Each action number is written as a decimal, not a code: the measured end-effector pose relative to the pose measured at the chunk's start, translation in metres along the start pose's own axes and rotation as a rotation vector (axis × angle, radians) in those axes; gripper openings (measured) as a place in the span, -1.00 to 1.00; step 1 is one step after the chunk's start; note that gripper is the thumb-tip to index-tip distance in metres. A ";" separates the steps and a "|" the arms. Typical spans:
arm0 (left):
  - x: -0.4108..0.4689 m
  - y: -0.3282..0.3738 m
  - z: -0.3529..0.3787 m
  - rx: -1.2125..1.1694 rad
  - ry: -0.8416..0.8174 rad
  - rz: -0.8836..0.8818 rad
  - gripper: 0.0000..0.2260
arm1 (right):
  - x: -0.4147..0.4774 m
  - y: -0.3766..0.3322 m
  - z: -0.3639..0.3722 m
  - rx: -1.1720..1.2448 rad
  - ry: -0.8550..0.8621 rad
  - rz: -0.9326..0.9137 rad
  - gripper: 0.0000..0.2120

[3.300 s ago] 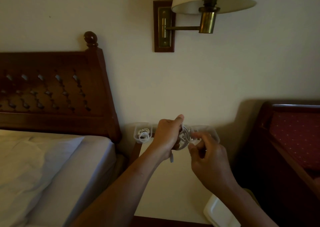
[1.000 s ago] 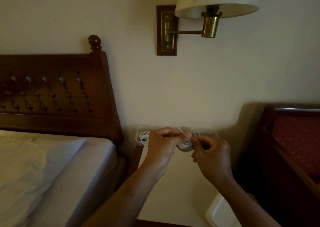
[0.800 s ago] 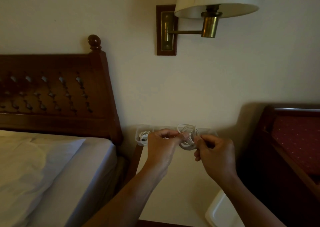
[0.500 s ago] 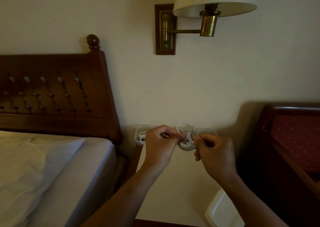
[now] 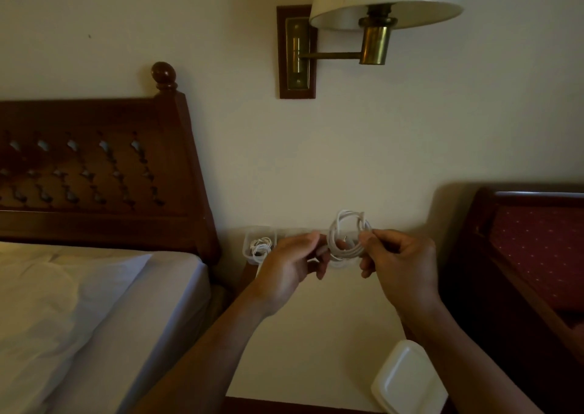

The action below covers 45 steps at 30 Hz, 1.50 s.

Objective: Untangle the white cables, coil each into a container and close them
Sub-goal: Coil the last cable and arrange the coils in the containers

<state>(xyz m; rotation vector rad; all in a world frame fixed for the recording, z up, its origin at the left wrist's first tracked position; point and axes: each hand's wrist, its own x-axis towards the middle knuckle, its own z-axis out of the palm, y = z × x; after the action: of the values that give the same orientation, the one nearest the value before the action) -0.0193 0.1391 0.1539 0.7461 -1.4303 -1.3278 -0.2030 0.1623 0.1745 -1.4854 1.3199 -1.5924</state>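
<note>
A white cable (image 5: pixel 347 235) wound into a small round coil hangs between my two hands above the nightstand. My left hand (image 5: pixel 292 263) pinches its lower left side and my right hand (image 5: pixel 398 263) grips its right side. At the back left of the nightstand stands a clear container (image 5: pixel 249 245) with another coiled white cable (image 5: pixel 261 246) inside, no lid on it. More clear containers sit behind my hands and are mostly hidden. White lids (image 5: pixel 407 379) lie at the front right of the nightstand.
The cream nightstand top (image 5: pixel 316 344) stands between a bed (image 5: pixel 88 318) with a dark wooden headboard (image 5: pixel 94 173) on the left and a dark wooden chair (image 5: pixel 531 255) with red upholstery on the right. A brass wall lamp (image 5: pixel 376 18) hangs above.
Both hands kept winding the cable; the coil has grown rounder and stands higher between my fingers. My hands have moved slightly apart.
</note>
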 end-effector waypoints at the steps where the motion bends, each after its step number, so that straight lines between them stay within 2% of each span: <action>1: -0.001 0.001 -0.004 0.015 -0.008 -0.012 -0.63 | 0.000 0.000 0.000 0.003 -0.006 0.002 -0.79; 5: 0.001 0.003 -0.013 0.189 0.071 -0.037 -0.87 | 0.003 0.002 0.001 0.016 -0.015 0.009 -0.78; 6: 0.002 0.004 -0.015 0.241 0.130 -0.053 -0.86 | 0.004 0.004 0.001 0.014 -0.011 0.013 -0.77; 8: 0.005 0.006 -0.020 0.357 0.264 -0.045 -0.71 | 0.003 0.009 0.001 0.008 -0.008 0.022 -0.76; 11: 0.004 0.007 -0.020 0.488 0.347 -0.011 -0.69 | 0.004 0.014 0.002 -0.001 -0.005 0.041 -0.77; 16: -0.008 0.000 -0.001 0.256 0.302 -0.211 -0.78 | 0.005 0.030 0.001 -0.066 0.075 0.127 -0.76; 20: -0.009 -0.003 0.011 0.146 0.315 -0.248 -0.84 | 0.001 0.036 0.000 -0.104 0.106 0.136 -0.79; 22: -0.005 -0.002 0.011 0.015 0.312 -0.342 -0.83 | 0.001 0.037 0.000 -0.112 0.119 0.135 -0.79; 24: -0.002 0.002 0.008 -0.160 0.244 -0.470 -0.86 | 0.002 0.037 -0.001 -0.111 0.119 0.131 -0.77; 25: -0.001 0.003 0.005 -0.170 0.210 -0.503 -0.88 | 0.002 0.036 -0.001 -0.113 0.110 0.123 -0.76; 27: 0.004 0.005 0.000 -0.016 0.190 -0.489 -0.89 | 0.003 0.034 -0.003 -0.153 0.065 0.097 -0.77; 30: 0.012 0.010 -0.007 0.223 0.295 -0.362 -0.92 | 0.006 0.029 -0.008 -0.250 -0.005 0.070 -0.80; 33: 0.017 0.010 -0.016 0.264 0.352 -0.327 -0.81 | 0.007 0.026 -0.018 -0.289 -0.016 0.041 -0.78; 35: 0.017 0.005 -0.018 0.246 0.335 -0.338 -0.82 | 0.007 0.027 -0.024 -0.276 -0.023 0.038 -0.78; 38: 0.018 -0.009 -0.009 0.188 0.301 -0.341 -0.87 | 0.011 0.038 -0.023 -0.222 0.000 0.106 -0.78; 41: 0.026 -0.027 0.002 0.179 0.271 -0.345 -0.83 | 0.014 0.057 -0.015 -0.140 0.016 0.204 -0.84; 45: 0.046 -0.062 0.019 0.494 0.236 -0.267 -0.70 | 0.023 0.094 -0.009 0.014 0.060 0.371 -0.89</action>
<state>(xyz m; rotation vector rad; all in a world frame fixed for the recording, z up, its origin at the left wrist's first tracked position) -0.0626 0.0905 0.1082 1.4123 -1.5157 -1.0387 -0.2348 0.1121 0.0981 -1.1115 1.5119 -1.4080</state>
